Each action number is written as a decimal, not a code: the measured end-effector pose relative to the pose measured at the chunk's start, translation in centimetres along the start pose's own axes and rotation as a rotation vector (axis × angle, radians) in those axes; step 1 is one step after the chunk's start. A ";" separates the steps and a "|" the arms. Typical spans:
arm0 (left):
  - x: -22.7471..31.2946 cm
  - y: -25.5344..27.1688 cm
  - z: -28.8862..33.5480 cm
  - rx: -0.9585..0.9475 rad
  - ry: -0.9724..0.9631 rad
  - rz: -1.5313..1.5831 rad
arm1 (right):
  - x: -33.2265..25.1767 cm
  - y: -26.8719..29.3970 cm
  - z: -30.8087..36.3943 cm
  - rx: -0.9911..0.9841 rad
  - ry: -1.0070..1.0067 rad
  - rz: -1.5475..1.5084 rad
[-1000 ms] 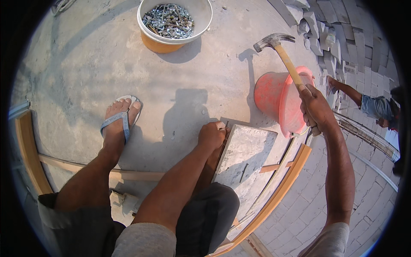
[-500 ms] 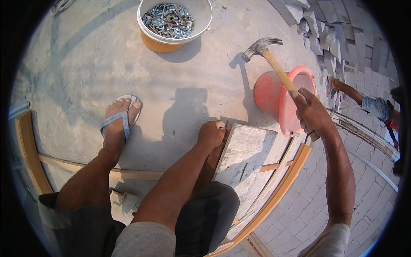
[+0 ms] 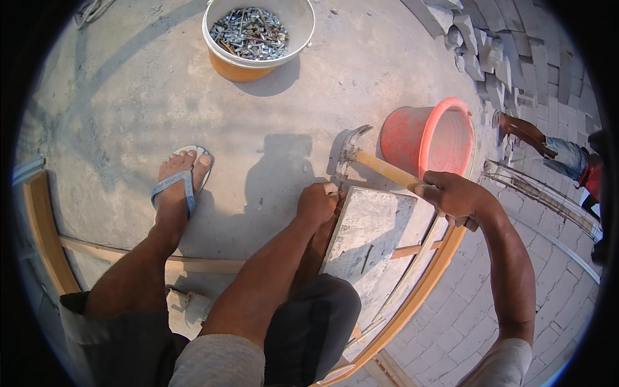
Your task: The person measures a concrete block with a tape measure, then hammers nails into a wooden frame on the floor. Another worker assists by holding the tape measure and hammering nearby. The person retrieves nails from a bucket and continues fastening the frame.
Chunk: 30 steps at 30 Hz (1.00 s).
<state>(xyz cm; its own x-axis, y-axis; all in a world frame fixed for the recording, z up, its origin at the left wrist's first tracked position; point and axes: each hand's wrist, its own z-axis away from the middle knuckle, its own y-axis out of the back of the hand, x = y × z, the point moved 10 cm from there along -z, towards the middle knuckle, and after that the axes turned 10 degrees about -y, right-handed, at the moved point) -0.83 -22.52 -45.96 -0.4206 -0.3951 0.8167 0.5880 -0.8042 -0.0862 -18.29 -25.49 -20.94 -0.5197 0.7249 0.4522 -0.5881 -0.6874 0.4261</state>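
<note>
My right hand (image 3: 454, 197) is wrapped round the wooden handle of a claw hammer (image 3: 387, 169). The hammer's metal head is low, right by the fingertips of my left hand (image 3: 316, 205). Those fingers are pinched at the end of a dark brown wooden piece (image 3: 320, 244), on a thin nail that the hammer head and fingers now mostly hide. Beside that wood lies a worn whitish board (image 3: 377, 222), with a loose nail (image 3: 367, 257) on it. My knee is against the board's near end.
A white bucket (image 3: 302, 39) with many metal fasteners stands at the top. A red bucket (image 3: 403, 138) lies tipped beyond the board. Wooden frame pieces (image 3: 48, 232) surround me. Grey blocks (image 3: 474, 58) are piled at upper right, and another person (image 3: 561, 151) is at far right.
My right hand has swung the hammer down and left, from raised above the red bucket to beside my left fingertips. My left hand has stayed in place.
</note>
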 end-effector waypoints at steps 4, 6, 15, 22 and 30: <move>-0.1 0.0 0.1 -0.003 0.012 0.010 | 0.0 -0.4 0.3 -0.020 -0.037 -0.006; 0.1 0.1 0.0 0.013 -0.014 -0.020 | 0.0 -0.6 0.4 0.000 -0.037 -0.060; -0.4 -0.2 -0.3 0.017 -0.049 -0.027 | 5.2 -1.8 2.1 0.139 0.014 -0.441; -0.8 -0.1 -0.6 -0.033 -0.015 -0.014 | 14.4 -16.6 5.3 0.150 0.119 -1.224; 0.2 0.0 0.3 -0.134 -0.066 -0.185 | 18.8 -38.6 8.4 0.041 -0.139 -1.747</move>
<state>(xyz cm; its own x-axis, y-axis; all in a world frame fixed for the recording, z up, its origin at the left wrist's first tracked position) -0.78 -22.46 -45.62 -0.4642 -0.2090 0.8607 0.4062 -0.9138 -0.0028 -0.17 14.36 -22.32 0.7026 0.5425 -0.4606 -0.3340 0.8229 0.4597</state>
